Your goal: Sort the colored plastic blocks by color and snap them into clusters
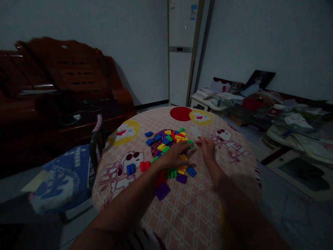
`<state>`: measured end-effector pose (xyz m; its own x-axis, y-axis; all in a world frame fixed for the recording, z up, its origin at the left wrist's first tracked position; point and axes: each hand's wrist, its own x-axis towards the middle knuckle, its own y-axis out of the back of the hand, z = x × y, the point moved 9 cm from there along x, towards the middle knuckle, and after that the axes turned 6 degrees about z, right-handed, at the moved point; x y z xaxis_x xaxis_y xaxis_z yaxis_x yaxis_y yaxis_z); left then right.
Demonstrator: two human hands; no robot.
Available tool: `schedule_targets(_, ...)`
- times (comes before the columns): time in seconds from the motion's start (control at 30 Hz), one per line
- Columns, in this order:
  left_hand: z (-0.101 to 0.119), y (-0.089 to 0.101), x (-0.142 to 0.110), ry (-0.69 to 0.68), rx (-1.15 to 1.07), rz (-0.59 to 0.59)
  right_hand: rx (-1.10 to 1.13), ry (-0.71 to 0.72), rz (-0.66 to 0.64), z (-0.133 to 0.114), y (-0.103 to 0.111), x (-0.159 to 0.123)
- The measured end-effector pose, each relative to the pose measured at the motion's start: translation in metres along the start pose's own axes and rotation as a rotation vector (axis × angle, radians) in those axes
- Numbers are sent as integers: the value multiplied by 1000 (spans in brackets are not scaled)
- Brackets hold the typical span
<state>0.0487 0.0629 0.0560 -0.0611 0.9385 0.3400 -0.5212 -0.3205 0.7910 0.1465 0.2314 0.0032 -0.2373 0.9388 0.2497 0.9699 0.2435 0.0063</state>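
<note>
A pile of small plastic toy blocks in red, yellow, green, blue and purple lies on the round table's patterned cloth (pixel 177 215). My left hand (pixel 175 154) reaches over the pile, thumb and fingers apart, partly hiding the blocks below. Just at its fingertips is a green block (pixel 190 143); I cannot tell whether they touch it. To the right of the pile, my right hand (pixel 207 147) hovers with its fingers pointing left and nothing visible in them. Nearest me lies a purple block (pixel 162 191). Off to the left are a blue block (pixel 131 169) and a red block (pixel 144 166).
A small pale piece (pixel 195 131) lies beyond my right hand. Left of the table stands a chair with a blue cushion (pixel 65 177), and behind it a wooden sofa (pixel 70 69). Along the right wall, a cluttered glass-topped stand (pixel 234 104) holds papers and a cup (pixel 275 110).
</note>
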Motion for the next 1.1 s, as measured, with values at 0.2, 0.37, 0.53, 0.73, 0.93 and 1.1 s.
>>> schedule_targets(0.2,2,-34,-10,5,301,-111,16,-72,5,11,5,4)
schedule_targets(0.37,-57,7,-11,85,263,-33,15,-87,9,13,4,4)
schedule_targets(0.53,-89,59,-8,128,139,70,-87,36,-57,9,-1,4)
schedule_targets(0.73,-133,94,-1,407,284,221,-219,227,-293,-3,-38,-17)
schedule_targets(0.93,-147,72,0,437,289,185,-142,230,-367,-12,-61,-16)
schedule_targets(1.1,-157,67,-12,464,253,209,-207,203,-355,-20,-76,12)
